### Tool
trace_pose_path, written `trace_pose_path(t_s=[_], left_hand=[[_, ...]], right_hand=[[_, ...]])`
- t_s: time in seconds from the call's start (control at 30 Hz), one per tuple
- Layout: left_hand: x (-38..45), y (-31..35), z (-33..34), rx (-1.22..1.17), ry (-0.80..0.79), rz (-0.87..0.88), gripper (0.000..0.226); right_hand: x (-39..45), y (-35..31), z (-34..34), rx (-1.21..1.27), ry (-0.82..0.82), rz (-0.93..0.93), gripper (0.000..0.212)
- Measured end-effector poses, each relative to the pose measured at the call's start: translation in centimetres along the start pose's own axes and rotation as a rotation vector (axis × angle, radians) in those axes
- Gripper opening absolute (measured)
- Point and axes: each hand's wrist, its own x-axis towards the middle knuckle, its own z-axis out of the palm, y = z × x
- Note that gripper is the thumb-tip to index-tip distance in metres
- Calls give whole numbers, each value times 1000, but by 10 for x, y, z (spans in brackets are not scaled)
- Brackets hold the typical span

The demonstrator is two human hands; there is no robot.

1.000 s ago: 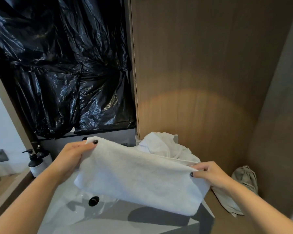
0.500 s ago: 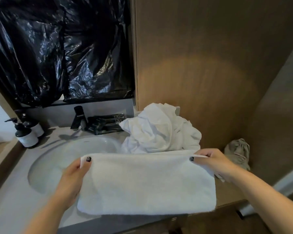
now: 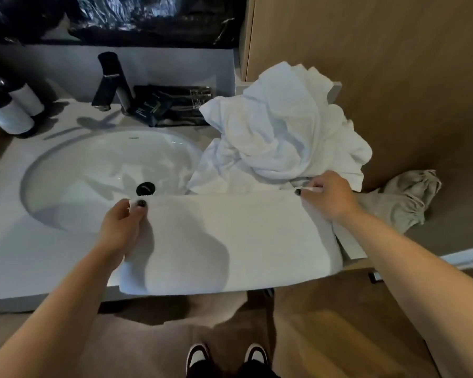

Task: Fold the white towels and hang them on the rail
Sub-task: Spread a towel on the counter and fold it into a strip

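I see the left hand (image 3: 123,227) pinching the far left corner of a folded white towel (image 3: 230,241), with the thumb on top and the other fingers tucked under the cloth. The right hand (image 3: 329,197) pinches the far right corner of the same towel, fingers curled around the edge. The towel is stretched flat between the two hands and lies over the near edge of the counter (image 3: 25,263), with its near side hanging a little past the front. It sits just to the right of the round sink (image 3: 66,170), and its left end covers a bit of the sink's near rim. Behind the towel, on the far right of the counter, is a big heap of white towels (image 3: 284,126), all crumpled, touching the wooden wall (image 3: 380,64). A grey cloth (image 3: 404,203) lies to the right of the right hand. At the far side of the sink stands a black tap (image 3: 112,80), with dark packets (image 3: 172,105) beside it. Two bottles (image 3: 11,105) stand at the far left. Near the bottom I see two black and white shoes (image 3: 224,358) on the floor.
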Motion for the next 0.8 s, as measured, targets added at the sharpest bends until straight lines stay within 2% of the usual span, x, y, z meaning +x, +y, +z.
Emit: trace_pose_path(t_s=[0.07, 0.1, 0.17, 0.23, 0.3, 0.37, 0.43, 0.63, 0.8], left_hand=[[-5, 3, 1, 184, 93, 30, 23], [-11, 4, 2, 282, 168, 92, 34], [-29, 6, 9, 436, 273, 373, 54], [-53, 9, 26, 571, 191, 648, 64], [-72, 8, 49, 692, -40, 758, 73], [-74, 1, 65, 805, -189, 687, 81], [-67, -11, 70, 941, -212, 598, 86], [-54, -28, 64, 958, -176, 590, 88], [-55, -32, 42, 904, -82, 435, 90]], right_hand=[[-9, 0, 12, -79, 140, -43, 11], [-17, 1, 19, -127, 219, -56, 11], [-38, -2, 33, -188, 346, -97, 24], [-59, -19, 54, -150, 335, -264, 33], [-76, -40, 85, -148, 159, -483, 41], [-85, -56, 111, -221, -80, -564, 49], [-82, -56, 123, -325, -164, -534, 55], [-64, -21, 112, -499, -109, -355, 78], [-57, 1, 95, -531, -121, -246, 79]])
